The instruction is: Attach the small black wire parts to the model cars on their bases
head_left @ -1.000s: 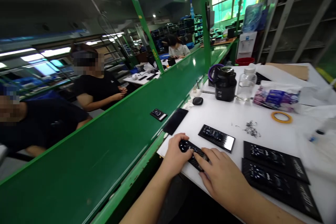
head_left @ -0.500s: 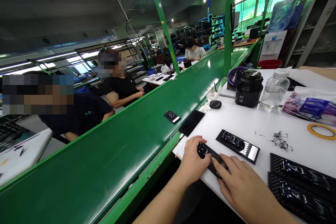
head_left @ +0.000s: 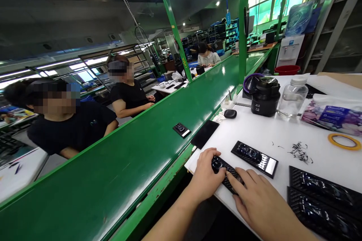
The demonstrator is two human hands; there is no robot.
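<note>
1. A worker's left hand (head_left: 207,177) grasps the far end of a glossy black carbon-weave panel (head_left: 217,163) at the edge of a white worktable (head_left: 254,131), fingers curled over its side and thumb on its face.
2. The right hand (head_left: 258,197) lies over the near end, index finger touching the top beside the left thumb; whether it grips underneath cannot be told.
3. The panel looks light and stiff, its shiny raised face probably slippery and easily scratched; the long edges would seem the safest hold.
4. Beyond it lies a similar panel with a white label (head_left: 254,158), apart from both hands.
5. At the table's back, a lidded clear jar (head_left: 292,98) appears to hold clear liquid, beside a black lidded jug (head_left: 265,98), contents hidden.
6. A flower-printed pouch (head_left: 333,116) lies near the jar; what it contains cannot be seen.
</note>
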